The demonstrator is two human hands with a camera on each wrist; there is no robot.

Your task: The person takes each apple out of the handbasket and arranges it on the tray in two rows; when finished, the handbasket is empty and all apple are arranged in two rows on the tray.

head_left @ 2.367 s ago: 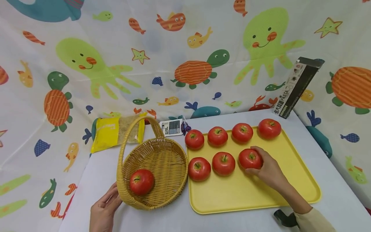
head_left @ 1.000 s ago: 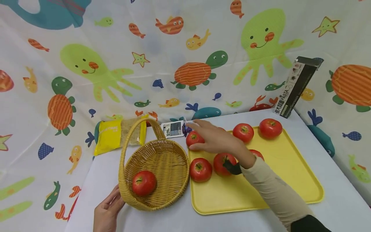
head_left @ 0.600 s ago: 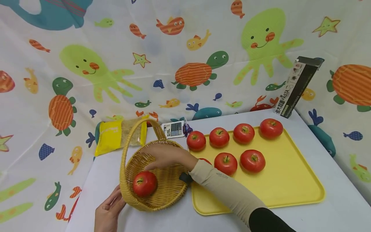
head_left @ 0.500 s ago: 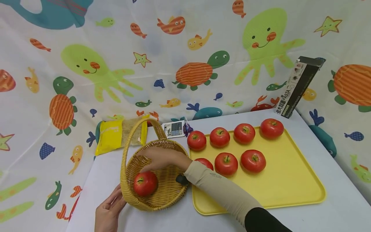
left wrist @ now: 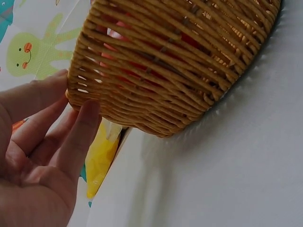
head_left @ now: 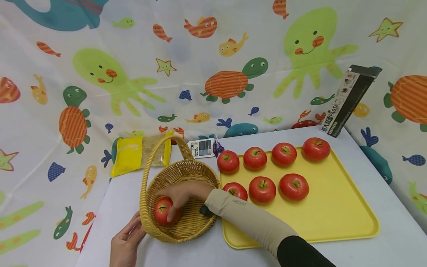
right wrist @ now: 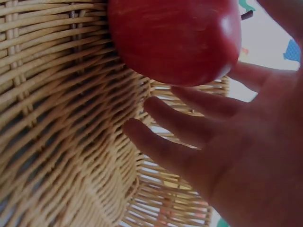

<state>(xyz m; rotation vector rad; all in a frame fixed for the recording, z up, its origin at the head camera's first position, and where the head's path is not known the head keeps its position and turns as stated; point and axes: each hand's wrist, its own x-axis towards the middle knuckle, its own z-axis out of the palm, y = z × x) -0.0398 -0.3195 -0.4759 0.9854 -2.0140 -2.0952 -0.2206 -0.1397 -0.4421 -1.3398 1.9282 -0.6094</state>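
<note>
A red apple (head_left: 161, 211) sits inside the wicker basket (head_left: 197, 174), which has a tall arched handle. My right hand (head_left: 178, 196) reaches into the basket over that apple, thumb on its near side, fingers at its far side. In the right wrist view the fingers (right wrist: 175, 120) are spread and fairly straight, close beside the apple (right wrist: 175, 38). My left hand (head_left: 126, 239) is at the basket's left edge. The left wrist view has its fingertips (left wrist: 87, 111) touching the outside of the woven wall (left wrist: 156, 61).
A yellow tray (head_left: 333, 207) right of the basket carries several red apples (head_left: 262, 190) in two rows. Behind the basket lie a yellow packet (head_left: 128, 155), a white labelled pack (head_left: 201, 147) and a purple wrapped item (head_left: 218, 147). A pasta box (head_left: 350, 100) leans at the back right.
My right hand has left an apple on the tray, crossed left over the tray and lowered onto the apple in the basket. The left hand has stayed at the basket's edge.
</note>
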